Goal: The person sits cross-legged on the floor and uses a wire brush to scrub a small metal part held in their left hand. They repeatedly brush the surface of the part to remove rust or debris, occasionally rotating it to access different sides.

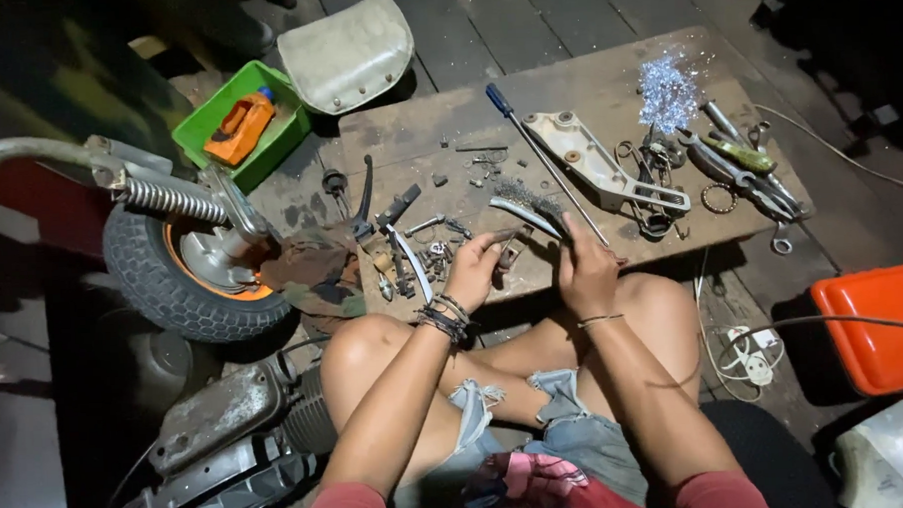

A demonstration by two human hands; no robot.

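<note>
Low worn wooden bench (586, 89), parts scattered. Right hand (586, 269), fingers closed on a curved steel-bristle wire brush (532, 203) pointing to 10 o'clock. Left hand (472, 268) pinches a small dark metal part (507, 250) just beneath. Judged: scrubbing step; next stroke needs firm pinch.

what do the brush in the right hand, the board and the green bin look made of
Curved wire brush in the right hand: pale handle, likely plastic or wood, with grey metal-looking bristles. Flat brown board: worn wood, grain visible. Square green bin: smooth, glossy, apparently plastic.
</note>
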